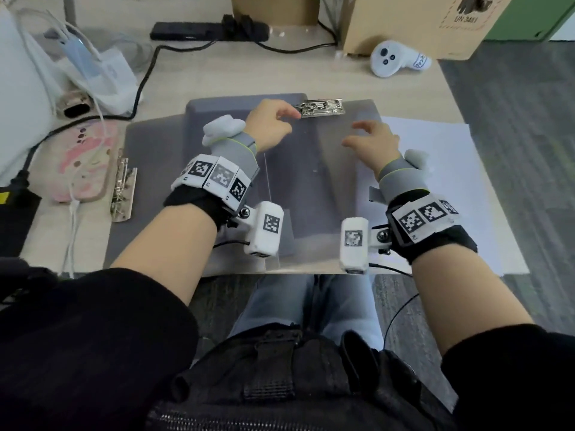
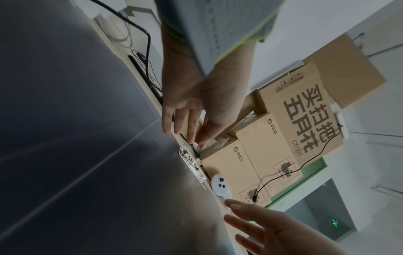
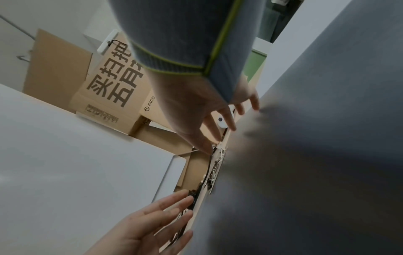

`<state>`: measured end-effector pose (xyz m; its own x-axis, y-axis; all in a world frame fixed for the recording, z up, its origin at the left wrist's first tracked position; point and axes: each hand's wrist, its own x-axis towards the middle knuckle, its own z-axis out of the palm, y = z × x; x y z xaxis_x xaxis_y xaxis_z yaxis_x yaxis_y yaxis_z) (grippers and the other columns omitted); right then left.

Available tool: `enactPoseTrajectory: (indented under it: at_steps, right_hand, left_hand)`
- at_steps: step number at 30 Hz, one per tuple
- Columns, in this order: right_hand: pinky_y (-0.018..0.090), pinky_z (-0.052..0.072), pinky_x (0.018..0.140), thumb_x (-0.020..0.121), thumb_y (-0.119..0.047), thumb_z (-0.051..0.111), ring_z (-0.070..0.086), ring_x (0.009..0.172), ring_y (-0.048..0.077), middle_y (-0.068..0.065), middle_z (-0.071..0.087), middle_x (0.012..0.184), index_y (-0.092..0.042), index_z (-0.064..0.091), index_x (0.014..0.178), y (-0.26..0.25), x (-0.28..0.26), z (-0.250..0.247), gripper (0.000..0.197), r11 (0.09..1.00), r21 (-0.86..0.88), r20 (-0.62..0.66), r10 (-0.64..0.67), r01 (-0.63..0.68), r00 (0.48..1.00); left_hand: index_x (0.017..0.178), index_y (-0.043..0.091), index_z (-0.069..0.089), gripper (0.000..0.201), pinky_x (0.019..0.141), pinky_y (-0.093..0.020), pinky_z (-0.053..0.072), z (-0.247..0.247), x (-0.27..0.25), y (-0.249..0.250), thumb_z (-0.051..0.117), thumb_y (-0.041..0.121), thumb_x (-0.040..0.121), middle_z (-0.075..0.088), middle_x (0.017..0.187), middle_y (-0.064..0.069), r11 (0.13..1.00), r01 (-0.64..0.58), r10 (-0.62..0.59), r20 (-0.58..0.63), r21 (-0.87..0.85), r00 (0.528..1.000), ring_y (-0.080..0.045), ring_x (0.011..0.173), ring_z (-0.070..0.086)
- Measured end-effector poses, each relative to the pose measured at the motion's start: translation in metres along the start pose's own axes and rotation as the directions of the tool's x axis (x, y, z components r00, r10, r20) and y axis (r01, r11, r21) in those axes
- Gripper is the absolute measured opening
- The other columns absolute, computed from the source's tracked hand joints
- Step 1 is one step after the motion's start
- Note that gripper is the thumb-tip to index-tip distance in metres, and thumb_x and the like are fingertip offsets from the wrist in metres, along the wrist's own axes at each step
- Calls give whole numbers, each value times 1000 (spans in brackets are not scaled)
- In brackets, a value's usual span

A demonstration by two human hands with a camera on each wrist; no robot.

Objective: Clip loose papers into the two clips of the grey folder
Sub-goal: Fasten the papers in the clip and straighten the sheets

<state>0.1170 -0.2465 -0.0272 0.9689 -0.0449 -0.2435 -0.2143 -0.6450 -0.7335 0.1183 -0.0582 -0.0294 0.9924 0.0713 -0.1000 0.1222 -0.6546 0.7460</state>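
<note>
Left hand (image 1: 270, 126) relaxed, fingers extended, tips at the left end of the silver metal top clip (image 1: 323, 108), grasping nothing. Right hand (image 1: 371, 141) released, fingers spread above the open grey plastic folder (image 1: 298, 194) on the beige desk (image 1: 217, 73). Second metal clip (image 1: 123, 189) at the folder's left edge. White loose papers (image 1: 451, 181) lie under the folder's right side.

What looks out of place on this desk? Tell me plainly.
The loose white paper lies under the open grey plastic folder, sticking out past its right side rather than resting on it. Neither the silver metal clip at the folder's top nor the silver metal clip at its left edge holds any paper.
</note>
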Motion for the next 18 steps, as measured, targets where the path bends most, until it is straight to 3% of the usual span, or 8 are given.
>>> enactPoseTrajectory:
  at_steps: [4, 8, 11, 13, 15, 18]
  right_hand:
    - [35, 28, 112, 85, -20, 57, 32, 135, 33, 15, 40, 144, -12, 36, 141, 4, 28, -10, 59, 994, -82, -109, 59, -68, 992]
    - [37, 30, 106, 84, -19, 56, 38, 128, 36, 16, 46, 138, -8, 36, 138, 11, 44, -10, 59, 977, -163, -155, 115, -140, 981]
    - [36, 31, 102, 82, -20, 55, 41, 127, 33, 12, 53, 133, -11, 41, 135, 18, 50, -13, 56, 968, -185, -160, 143, -172, 977]
    - [37, 36, 105, 85, -15, 51, 45, 126, 32, 11, 56, 132, -12, 44, 134, 26, 50, -18, 49, 972, -136, -142, 173, -192, 975]
    - [39, 39, 105, 86, -10, 49, 51, 123, 31, 11, 59, 130, -11, 49, 130, 33, 48, -23, 45, 974, -113, -144, 178, -194, 974]
    - [37, 43, 103, 85, -10, 48, 54, 120, 31, 11, 58, 130, -11, 53, 128, 44, 46, -28, 42, 972, -108, -157, 190, -208, 969]
  left_hand:
    - [123, 13, 60, 39, 101, -22, 37, 7, 28, -2, 53, 5, 86, 58, 132, -3, 999, 33, -33, -41, 7, 999, -18, 127, 49]
    - [123, 7, 58, 39, 105, -23, 38, 17, 54, -8, 56, 4, 84, 59, 131, -11, 995, 75, -83, -119, -64, 990, -21, 123, 54]
    - [112, 3, 65, 31, 93, -21, 45, 22, 67, -14, 56, 1, 82, 66, 113, -12, 989, 70, -90, -157, -129, 984, -17, 100, 60]
    - [105, 2, 68, 28, 88, -24, 48, 28, 72, -15, 57, -1, 80, 67, 98, -12, 986, 50, -76, -158, -161, 984, -15, 89, 58]
    - [99, 3, 70, 27, 87, -31, 50, 33, 75, -17, 57, -2, 77, 66, 84, -5, 980, 33, -66, -168, -196, 984, -15, 81, 58]
    - [96, 1, 71, 24, 79, -26, 47, 39, 76, -14, 59, -3, 76, 60, 72, 9, 977, 13, -45, -148, -214, 988, -6, 68, 54]
